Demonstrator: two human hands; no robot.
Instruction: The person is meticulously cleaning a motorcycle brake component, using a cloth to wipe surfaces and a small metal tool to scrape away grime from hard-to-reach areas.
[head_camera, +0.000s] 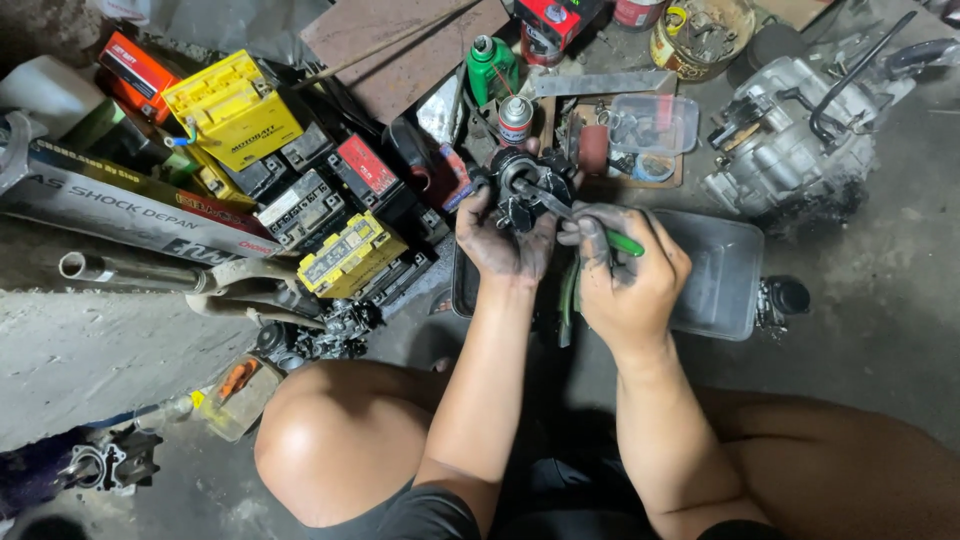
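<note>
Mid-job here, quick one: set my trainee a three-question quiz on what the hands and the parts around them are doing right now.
1. True or false: the left hand grips the small black metal carburettor-like part.
2. Which tool does the right hand hold? A) hammer B) green-handled screwdriver C) pliers
3. What lies under both hands?

Key:
1. True.
2. B; its tip meets the part.
3. A dark rectangular plastic tray on the concrete floor.

Batteries (300, 190) lie left of the tray (725, 265) (engine (790, 140) behind it, spray can (515, 118) between).
</note>
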